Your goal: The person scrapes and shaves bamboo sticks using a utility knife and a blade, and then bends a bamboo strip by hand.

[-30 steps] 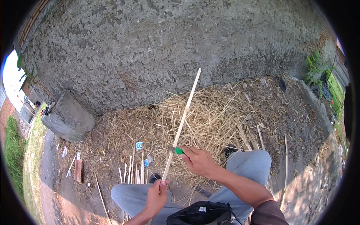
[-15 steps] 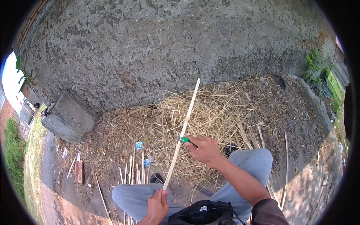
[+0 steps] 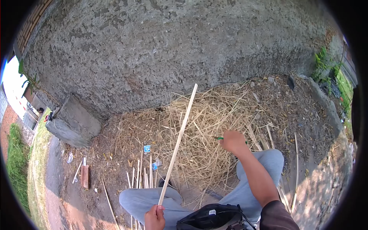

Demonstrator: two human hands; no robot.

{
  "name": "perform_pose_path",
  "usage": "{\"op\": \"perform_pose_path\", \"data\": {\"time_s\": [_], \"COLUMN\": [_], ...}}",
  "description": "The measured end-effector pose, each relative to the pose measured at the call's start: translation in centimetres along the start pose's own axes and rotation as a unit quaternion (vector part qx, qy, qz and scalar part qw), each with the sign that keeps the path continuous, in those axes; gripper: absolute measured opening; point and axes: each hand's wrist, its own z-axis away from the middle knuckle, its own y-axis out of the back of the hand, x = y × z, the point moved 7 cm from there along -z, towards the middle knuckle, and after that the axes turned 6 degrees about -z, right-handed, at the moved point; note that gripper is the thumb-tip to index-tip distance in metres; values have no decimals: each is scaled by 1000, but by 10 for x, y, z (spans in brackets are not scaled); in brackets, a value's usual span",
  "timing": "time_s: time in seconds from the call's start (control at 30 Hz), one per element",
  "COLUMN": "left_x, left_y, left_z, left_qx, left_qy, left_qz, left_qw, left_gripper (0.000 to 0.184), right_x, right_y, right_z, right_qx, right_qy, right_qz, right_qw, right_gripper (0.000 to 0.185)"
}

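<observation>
A long pale strip, like split bamboo or wood, slants up and to the right over the shavings. Its lower end is pinched in my left hand, low in the view. My right hand is a closed fist to the right of the strip, apart from it, around a green-handled tool. Only a bit of green shows at the fist's left side; the rest of the tool is hidden. Beneath the strip and my right hand lies a heap of thin straw-coloured shavings.
A rough grey wall rises behind the heap. More strips lie by my left knee, others beyond my right knee. A concrete block stands at left, a reddish-brown piece below it. A black bag rests at my lap.
My right hand with the green-handled tool has come off the strip and moved right. The strip has tilted more upright, and my left hand has dropped lower with its end.
</observation>
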Motion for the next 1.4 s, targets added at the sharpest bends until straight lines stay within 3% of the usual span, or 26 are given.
{"op": "perform_pose_path", "data": {"time_s": [0.03, 0.07, 0.13, 0.17, 0.2, 0.23, 0.3, 0.37, 0.5, 0.57, 0.6, 0.63, 0.67, 0.73, 0.8, 0.87, 0.9, 0.97, 1.03, 1.1, 1.13, 1.2, 1.27, 1.33, 1.4], "left_x": [0, 1, 6, 9, 8, 1, -6, -12, -13, -3, -3, 12, 30, 96, 116, 121, 129, 128, 123, 119, 117, 113, 112, 109, 110], "left_y": [-2, -2, -4, -5, -6, -13, -19, -33, -36, -34, -33, -21, -10, 14, 5, -28, -43, -91, -104, -115, -113, -103, -97, -98, -98], "left_z": [-1, -2, -4, -5, -6, -6, -5, 2, 3, -3, -11, -27, -31, -49, -77, -115, -131, -152, -160, -162, -163, -165, -164, -164, -160], "left_qx": [10, 19, 20, 23, 21, -37, -98, -206, -267, -307, -307, -214, -111, -27, -95, -131, -131, -311, -349, -384, -371, -338, -327, -325, -323], "left_qy": [-13, -25, -51, -74, -75, -41, -10, 75, 89, 34, 33, -124, -274, -327, -276, -222, -221, -31, 16, 68, 77, 93, 88, 78, 74], "left_qz": [9, 17, 36, 56, 56, 101, 142, 290, 299, 168, 167, 47, -75, -131, -18, 136, 138, 366, 406, 445, 450, 460, 449, 432, 430], "left_qw": [1000, 999, 998, 995, 995, 993, 985, 931, 912, 936, 936, 968, 952, 935, 956, 957, 957, 877, 844, 806, 809, 816, 826, 838, 840], "left_gripper": [26, 27, 26, 26, 26, 28, 29, 31, 33, 33, 33, 31, 31, 35, 51, 49, 49, 36, 33, 31, 30, 29, 29, 28, 28], "right_x": [0, -12, -26, -29, -29, -32, -41, -43, -46, -47, -46, -46, -44, -47, -53, -55, -55, -58, -58, -72, -71, -83, -88, -92, -93], "right_y": [-1, 15, 27, 29, 25, 19, 16, 16, 0, -1, 1, -3, -4, -3, 3, 1, 1, 2, 8, 18, 15, 24, 18, 5, -6], "right_z": [2, 3, 2, -3, -6, -6, -2, 0, 5, 7, 8, 9, 10, 14, 18, 16, 16, 14, 10, 11, 15, 24, 34, 44, 46], "right_qx": [22, 25, -71, -70, -88, -103, -63, -21, -58, -22, 14, 14, 37, 58, 68, 78, 88, 89, 88, 47, 38, 105, 70, 48, 24], "right_qy": [43, 42, -40, -42, -77, -109, -106, -100, -100, -85, -72, -73, -65, -56, -58, -50, -45, -42, -39, 34, 31, 113, 144, 171, 175], "right_qz": [149, 150, -67, -66, -259, -442, -501, -555, -614, -606, -596, -597, -570, -543, -504, -497, -491, -472, -452, -300, -297, -230, -230, -74, -41], "right_qw": [988, 987, 994, 994, 959, 884, 857, 825, 781, 791, 799, 799, 818, 836, 859, 863, 866, 876, 887, 952, 954, 961, 960, 981, 984], "right_gripper": [39, 39, 40, 40, 41, 42, 41, 41, 27, 27, 27, 27, 27, 27, 27, 27, 27, 29, 31, 35, 35, 41, 44, 31, 27]}}
